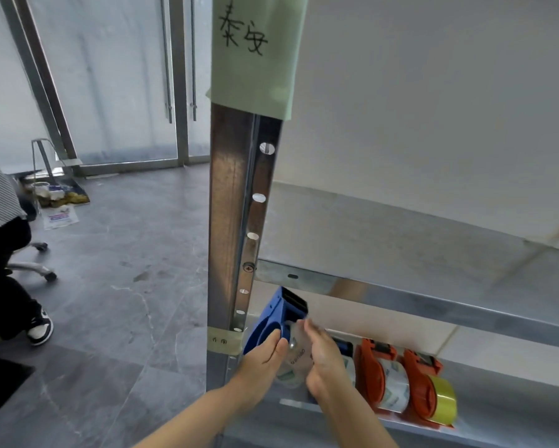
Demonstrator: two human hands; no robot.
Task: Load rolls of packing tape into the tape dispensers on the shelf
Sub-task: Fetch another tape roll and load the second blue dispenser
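Near 6 o'clock, the person's left grip (265, 354) holds a blue plastic tape dispenser (271, 318). The right grip (325, 360) lays straight fingers on a clear roll of packing tape (296, 360), at the dispenser's 3 o'clock side. At 4 o'clock, an orange plastic tape dispenser (373, 370) stands on the grey metal shelf (336, 410). At 12 o'clock, a green paper note (258, 69) hangs on a shiny metal post (229, 205).

both bare forearms rise from the bottom edge and converge. left hand (265, 352) curls round the dispenser (271, 318), thumb across its side. right hand (323, 358) stands just beside it, palm facing left, fingers nearly straight and pressing flat against the roll (296, 358).
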